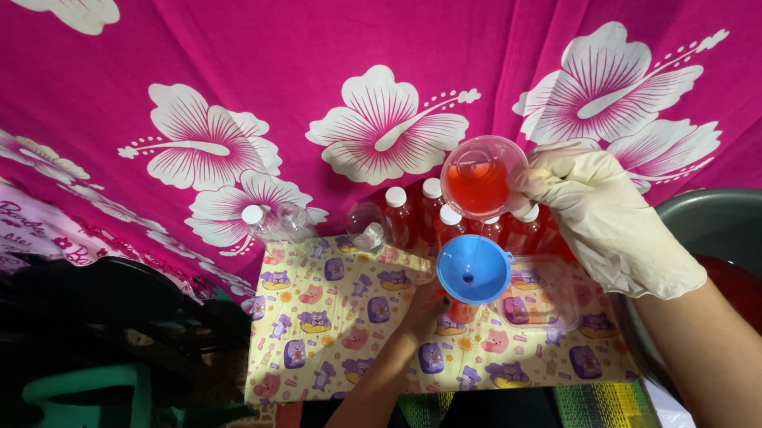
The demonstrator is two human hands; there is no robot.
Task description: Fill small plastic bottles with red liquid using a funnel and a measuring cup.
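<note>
A right hand [612,219] in a thin, wrinkled cream glove has its fingers closed around the rim of a clear plastic cup [482,177] of red liquid, its mouth facing the camera just above a glossy blue funnel [474,268]. The bare left hand [423,310] wraps the bottle [459,313] beneath the funnel, whose spout points down into it. About five white-capped bottles [396,215] of red liquid stand upright behind, with two clear empty ones [276,221] lying beside them on a cartoon-printed cloth [336,328].
</note>
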